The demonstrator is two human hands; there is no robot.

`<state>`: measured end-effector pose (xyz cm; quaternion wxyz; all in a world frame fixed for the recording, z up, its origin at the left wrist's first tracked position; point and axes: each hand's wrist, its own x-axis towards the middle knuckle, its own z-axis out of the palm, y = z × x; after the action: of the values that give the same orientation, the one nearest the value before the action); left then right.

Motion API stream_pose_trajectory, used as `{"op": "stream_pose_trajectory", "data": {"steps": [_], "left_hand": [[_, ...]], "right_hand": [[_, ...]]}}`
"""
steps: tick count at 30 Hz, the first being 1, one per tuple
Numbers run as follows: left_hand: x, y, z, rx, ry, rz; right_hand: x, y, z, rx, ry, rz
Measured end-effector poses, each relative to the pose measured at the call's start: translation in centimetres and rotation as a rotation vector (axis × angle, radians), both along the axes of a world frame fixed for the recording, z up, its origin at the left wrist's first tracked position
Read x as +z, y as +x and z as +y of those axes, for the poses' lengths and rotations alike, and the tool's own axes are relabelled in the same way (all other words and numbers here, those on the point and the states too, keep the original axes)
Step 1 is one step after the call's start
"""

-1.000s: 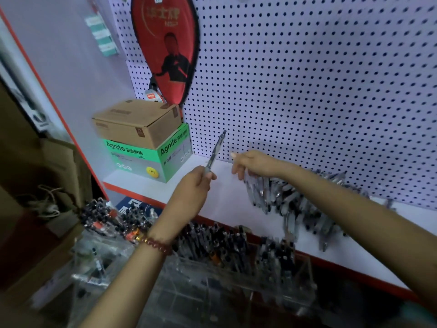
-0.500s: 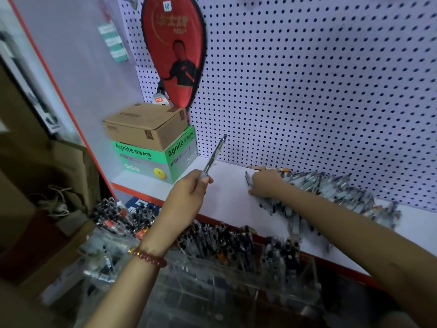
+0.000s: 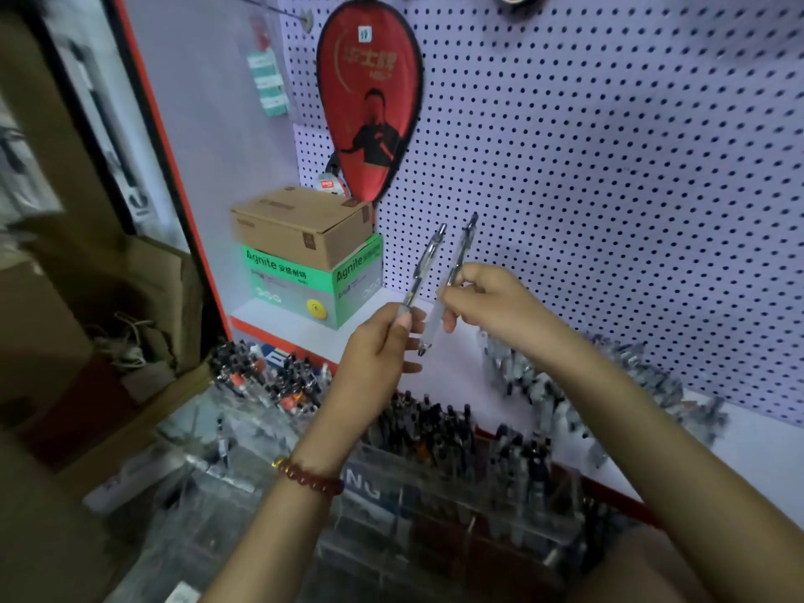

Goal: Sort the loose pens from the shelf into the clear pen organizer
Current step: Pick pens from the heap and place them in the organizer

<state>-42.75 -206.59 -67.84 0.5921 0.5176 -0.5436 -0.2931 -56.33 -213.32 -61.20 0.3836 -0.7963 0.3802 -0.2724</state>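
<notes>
left hand (image 3: 374,354) grips 1st pen (image 3: 425,263) just R of green box (image 3: 304,282), right hand (image 3: 496,306) pinches 2nd pen (image 3: 460,250), loose pen pile (image 3: 539,393) further R behind forearm, 1 clear organizer (image 3: 435,507) below

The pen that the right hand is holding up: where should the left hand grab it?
Probably pinch the clear pen by its white grip section, coming from the left and below. That end pokes out bare under the right hand and slants down toward the left hand. The left hand holds a second pen, so only its spare fingers are free.
</notes>
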Motion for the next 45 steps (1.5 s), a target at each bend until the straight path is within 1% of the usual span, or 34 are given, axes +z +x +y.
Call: {"op": "stream_pose_trajectory", "data": {"steps": [4, 6, 9, 12, 13, 15, 16, 18, 20, 22, 24, 26, 28, 30, 31, 32, 37, 42, 45], "left_hand": [[-0.5, 1.3, 4.1, 0.009, -0.115, -0.023], [-1.5, 3.0, 6.4, 0.039, -0.127, -0.044], [-3.3, 6.2, 9.9, 0.052, -0.050, 0.010], [-4.9, 9.2, 13.0, 0.041, 0.035, 0.058], [-5.1, 10.0, 13.9, 0.019, 0.063, 0.089], [-5.6, 11.4, 15.4, -0.001, 0.103, 0.124], [-5.9, 12.0, 15.9, 0.026, 0.119, 0.111], [-6.9, 13.4, 16.3, 0.171, 0.138, 0.070], [-8.6, 14.6, 16.0, 0.339, 0.162, 0.020], [-11.1, 15.9, 15.8, 0.494, 0.212, -0.082], [-13.2, 16.5, 15.6, 0.581, 0.261, -0.131], [-14.2, 16.5, 15.3, 0.613, 0.282, -0.092], [-14.3, 16.2, 14.8, 0.642, 0.276, -0.073], [-14.2, 15.6, 14.3, 0.646, 0.260, -0.035], [-14.3, 15.4, 14.1, 0.644, 0.255, -0.029], [-14.3, 15.3, 13.8, 0.649, 0.259, -0.037], [-14.4, 15.0, 13.3, 0.662, 0.292, -0.103], [-14.4, 14.9, 13.1, 0.663, 0.365, -0.159], [-14.3, 14.5, 12.9, 0.623, 0.409, -0.167]], "right_hand": [[-1.8, 3.4, 4.9, 0.069, -0.009, -0.026], [-3.1, 5.4, 6.7, 0.110, -0.007, -0.026], [-4.9, 8.3, 9.2, 0.112, -0.009, -0.058], [-6.2, 11.1, 11.3, 0.095, 0.127, -0.234], [-6.6, 12.0, 11.9, 0.096, 0.124, -0.265], [-7.5, 13.6, 12.8, 0.113, 0.078, -0.260], [-8.0, 14.3, 13.0, 0.127, 0.051, -0.256], [-8.7, 15.4, 13.3, 0.130, 0.020, -0.278], [-9.0, 15.6, 13.0, 0.030, -0.072, -0.297], [-9.7, 15.9, 12.6, -0.083, -0.184, -0.230], [-10.7, 16.5, 12.5, -0.134, -0.303, -0.066], [-12.2, 17.4, 12.6, -0.121, -0.377, 0.073], [-13.5, 18.2, 12.7, -0.124, -0.380, 0.177], [-14.8, 18.8, 12.9, -0.125, -0.383, 0.237], [-15.3, 19.0, 12.9, -0.131, -0.391, 0.235], [-15.6, 19.1, 12.9, -0.137, -0.387, 0.232], [-17.4, 19.8, 12.2, -0.121, -0.237, 0.302], [-18.9, 19.6, 12.0, -0.060, -0.155, 0.431], [-19.5, 19.9, 12.5, -0.045, -0.068, 0.416]]}}
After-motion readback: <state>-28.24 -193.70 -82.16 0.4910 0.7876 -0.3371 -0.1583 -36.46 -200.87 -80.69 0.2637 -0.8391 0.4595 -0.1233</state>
